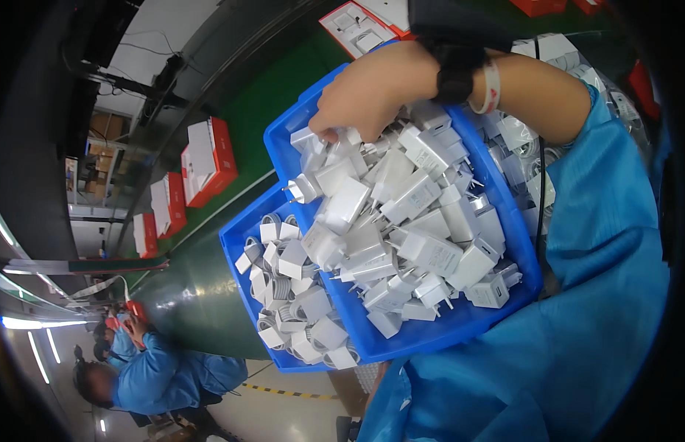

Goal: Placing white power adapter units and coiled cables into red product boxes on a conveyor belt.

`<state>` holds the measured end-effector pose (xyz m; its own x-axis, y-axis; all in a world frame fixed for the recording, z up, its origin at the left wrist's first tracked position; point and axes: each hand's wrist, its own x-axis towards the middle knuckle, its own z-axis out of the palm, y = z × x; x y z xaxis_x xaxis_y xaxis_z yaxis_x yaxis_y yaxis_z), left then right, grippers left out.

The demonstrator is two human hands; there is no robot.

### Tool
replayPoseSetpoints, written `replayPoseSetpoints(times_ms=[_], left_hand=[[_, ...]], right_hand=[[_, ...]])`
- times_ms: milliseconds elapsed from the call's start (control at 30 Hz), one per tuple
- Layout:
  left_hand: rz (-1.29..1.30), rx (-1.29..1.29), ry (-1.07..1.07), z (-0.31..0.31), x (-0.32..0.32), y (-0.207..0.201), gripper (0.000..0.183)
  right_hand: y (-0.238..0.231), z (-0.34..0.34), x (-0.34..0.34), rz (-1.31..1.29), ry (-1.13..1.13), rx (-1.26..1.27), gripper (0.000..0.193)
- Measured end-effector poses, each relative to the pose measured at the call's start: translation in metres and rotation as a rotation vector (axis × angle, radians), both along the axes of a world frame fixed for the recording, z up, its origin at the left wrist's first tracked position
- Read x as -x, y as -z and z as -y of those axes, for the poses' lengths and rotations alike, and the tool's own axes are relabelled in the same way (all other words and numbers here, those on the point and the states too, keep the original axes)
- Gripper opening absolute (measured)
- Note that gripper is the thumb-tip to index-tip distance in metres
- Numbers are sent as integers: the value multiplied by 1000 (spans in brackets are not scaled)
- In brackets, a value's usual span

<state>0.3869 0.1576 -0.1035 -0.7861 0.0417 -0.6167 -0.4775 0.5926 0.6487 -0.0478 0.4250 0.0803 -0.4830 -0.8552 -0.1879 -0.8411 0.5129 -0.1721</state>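
Note:
My right hand (372, 92), with a dark watch and a pale wristband behind it, reaches down into the far end of a blue bin (530, 250). Its fingers curl closed round a white charger (348, 136); the fingertips are partly hidden in the heap. White plug-in chargers (412, 195) with metal pins lie jumbled to the brim. Against this bin's left side stands a smaller blue bin (236, 239) of coiled cables (280, 287) in white paper sleeves. At the bottom a second blue sleeve (401, 398) shows, while my left hand is hidden behind the bin edge.
Open red-and-white boxes (210, 162) stand along a green conveyor (258, 110), and another box (357, 29) lies beyond the bins. To the right are bagged white chargers and cables (515, 136), crossed by a black cord (541, 169). A co-worker in blue (162, 376) sits at lower left.

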Motion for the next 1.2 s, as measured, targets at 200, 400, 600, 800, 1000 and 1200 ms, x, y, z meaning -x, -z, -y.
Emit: replayPoseSetpoints(times_ms=[200,400,600,800,1000,1200], left_hand=[[-36,62,21,-11,1,-2,31],[-48,105,27,-19,10,5,30],[-76,122,21,-21,16,6,29],[-76,119,17,-27,12,9,29],[-86,119,-7,-29,8,10,28],[-68,118,-39,-29,4,10,27]], right_hand=[[7,-5,-3,-48,41,19,43],[3,-2,3,-109,34,-68,50],[8,5,12,-102,20,-99,54],[6,-4,7,-72,59,-82,49],[7,-3,11,-84,78,-46,56],[16,5,17,-88,77,-93,54]])
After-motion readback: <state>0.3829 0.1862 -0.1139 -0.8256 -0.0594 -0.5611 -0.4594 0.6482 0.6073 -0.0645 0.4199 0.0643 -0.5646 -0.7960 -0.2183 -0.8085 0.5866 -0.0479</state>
